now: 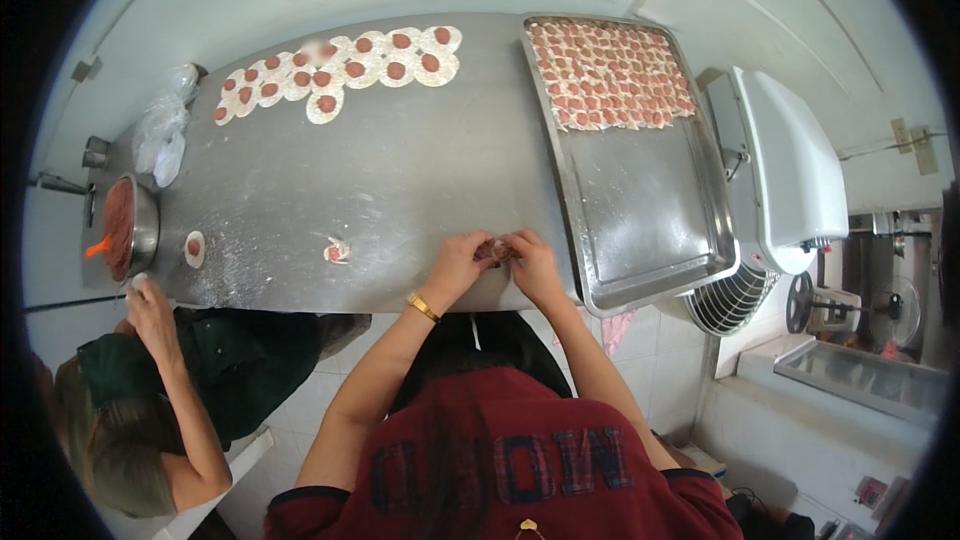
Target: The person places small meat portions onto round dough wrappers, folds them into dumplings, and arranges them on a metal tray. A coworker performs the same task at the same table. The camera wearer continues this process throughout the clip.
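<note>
Pink filling (119,225), cream wrappers (316,118); shirt lettering (590,461) seemingly plaid.

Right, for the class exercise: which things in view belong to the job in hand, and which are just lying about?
Job in hand:
- dough piece, between left hand and right hand
- wrappers topped with filling
- bowl of filling
- metal tray, partly covered with filled pieces

Apparently just lying about:
- metal cup
- plastic bag
- pink cloth

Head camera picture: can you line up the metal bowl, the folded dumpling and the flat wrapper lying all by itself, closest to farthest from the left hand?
From the left hand:
1. Folded dumpling, lying to its left.
2. Flat wrapper, farther left, lying alone.
3. Metal bowl, farthest left, just past the wrapper.
</note>
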{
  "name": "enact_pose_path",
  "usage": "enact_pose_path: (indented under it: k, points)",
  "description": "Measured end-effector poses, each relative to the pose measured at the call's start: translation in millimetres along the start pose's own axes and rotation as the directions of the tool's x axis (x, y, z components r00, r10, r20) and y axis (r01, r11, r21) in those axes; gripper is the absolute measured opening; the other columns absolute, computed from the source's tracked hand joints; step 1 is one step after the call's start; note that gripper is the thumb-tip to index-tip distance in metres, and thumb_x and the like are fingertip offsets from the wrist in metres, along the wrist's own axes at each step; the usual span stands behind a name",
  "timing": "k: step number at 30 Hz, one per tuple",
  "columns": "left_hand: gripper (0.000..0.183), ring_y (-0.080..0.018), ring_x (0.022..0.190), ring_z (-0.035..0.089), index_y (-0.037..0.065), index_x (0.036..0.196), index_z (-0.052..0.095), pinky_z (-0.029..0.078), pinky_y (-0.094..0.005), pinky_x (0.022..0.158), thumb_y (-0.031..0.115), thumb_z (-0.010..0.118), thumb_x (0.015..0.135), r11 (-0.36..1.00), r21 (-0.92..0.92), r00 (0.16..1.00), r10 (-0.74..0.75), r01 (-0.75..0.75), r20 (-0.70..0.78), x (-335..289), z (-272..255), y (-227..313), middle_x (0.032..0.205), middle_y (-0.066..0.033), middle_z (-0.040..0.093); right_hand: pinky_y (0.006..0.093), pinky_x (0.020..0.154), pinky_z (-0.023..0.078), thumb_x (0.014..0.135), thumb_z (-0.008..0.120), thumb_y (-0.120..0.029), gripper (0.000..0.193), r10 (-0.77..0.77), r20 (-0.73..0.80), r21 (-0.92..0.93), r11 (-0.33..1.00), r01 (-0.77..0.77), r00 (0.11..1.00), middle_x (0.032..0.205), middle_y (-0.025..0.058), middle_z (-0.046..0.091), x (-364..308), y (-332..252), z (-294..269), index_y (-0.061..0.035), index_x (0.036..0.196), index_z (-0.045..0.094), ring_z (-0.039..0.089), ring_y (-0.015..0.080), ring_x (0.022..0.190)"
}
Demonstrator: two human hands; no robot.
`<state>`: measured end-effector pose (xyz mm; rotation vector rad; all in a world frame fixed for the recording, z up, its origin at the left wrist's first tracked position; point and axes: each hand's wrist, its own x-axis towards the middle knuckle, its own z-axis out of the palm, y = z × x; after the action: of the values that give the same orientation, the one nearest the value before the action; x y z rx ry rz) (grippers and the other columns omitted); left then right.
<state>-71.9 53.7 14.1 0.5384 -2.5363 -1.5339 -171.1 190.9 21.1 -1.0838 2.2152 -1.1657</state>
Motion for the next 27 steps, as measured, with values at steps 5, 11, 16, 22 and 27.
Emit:
enact_pose_path:
  k: [5,11,16,22,27]
  points:
    - [0.032,-0.0257,0.082,0.063,0.005,0.105,0.06,0.052,-0.0339,0.074,0.009,0.071,0.075,0.988,0.095,0.989,-0.114,0.123,-0.097,-17.0,-23.5,-0.9,0.098,-0.0132,0.064,0.0379,0.077,0.049,0.069,0.06,0.006,0.039,-0.184,0.015,-0.297,0.938,0.18,0.983,0.1,0.0122,0.058,-2.4,-12.6,7.2,-0.006,0.106,0.062,0.06,0.0305,0.086]
    - [0.051,-0.0352,0.118,0.041,0.0,0.123,0.045,0.034,-0.0447,0.1,0.006,0.066,0.077,0.983,0.122,0.622,0.011,0.137,-0.783,-77.1,-91.1,-34.3,0.124,-0.0183,0.044,0.0352,0.075,0.05,0.069,0.063,0.003,0.034,-0.089,-0.077,-0.045,0.995,0.086,0.993,0.096,0.0112,0.058,5.5,-8.8,-6.6,-0.0053,0.101,0.063,0.06,0.0274,0.081]
    - [0.063,-0.0292,0.109,0.047,-0.001,0.13,0.038,0.041,-0.039,0.092,0.01,0.071,0.078,0.93,0.017,0.528,-0.192,0.366,-0.827,-113.8,-115.4,-82.4,0.125,-0.0165,0.04,0.031,0.069,0.054,0.07,0.065,0.001,0.03,0.105,-0.43,0.112,0.992,-0.063,0.897,0.095,0.0108,0.063,36.7,53.0,-99.4,-0.0038,0.099,0.065,0.063,0.0192,0.079]
    - [0.064,-0.0243,0.103,0.049,0.0,0.128,0.041,0.042,-0.0335,0.087,0.001,0.07,0.071,0.904,0.129,0.632,-0.178,0.408,-0.754,-116.9,-100.6,-102.4,0.119,-0.012,0.044,0.0351,0.073,0.05,0.07,0.065,-0.006,0.026,0.247,-0.784,-0.044,0.893,-0.447,0.569,0.088,0.0153,0.065,105.5,164.8,-227.7,-0.0024,0.095,0.066,0.064,0.0292,0.079]
    - [0.057,-0.0207,0.097,0.048,-0.002,0.123,0.044,0.042,-0.0315,0.082,0.001,0.069,0.072,0.916,0.076,0.595,-0.191,0.394,-0.78,-108.2,-97.4,-96.4,0.117,-0.01,0.043,0.0339,0.076,0.049,0.063,0.068,-0.004,0.037,0.226,-0.808,-0.107,0.852,-0.512,0.544,0.091,0.0139,0.065,159.3,212.2,-260.3,-0.0026,0.1,0.064,0.064,0.0277,0.081]
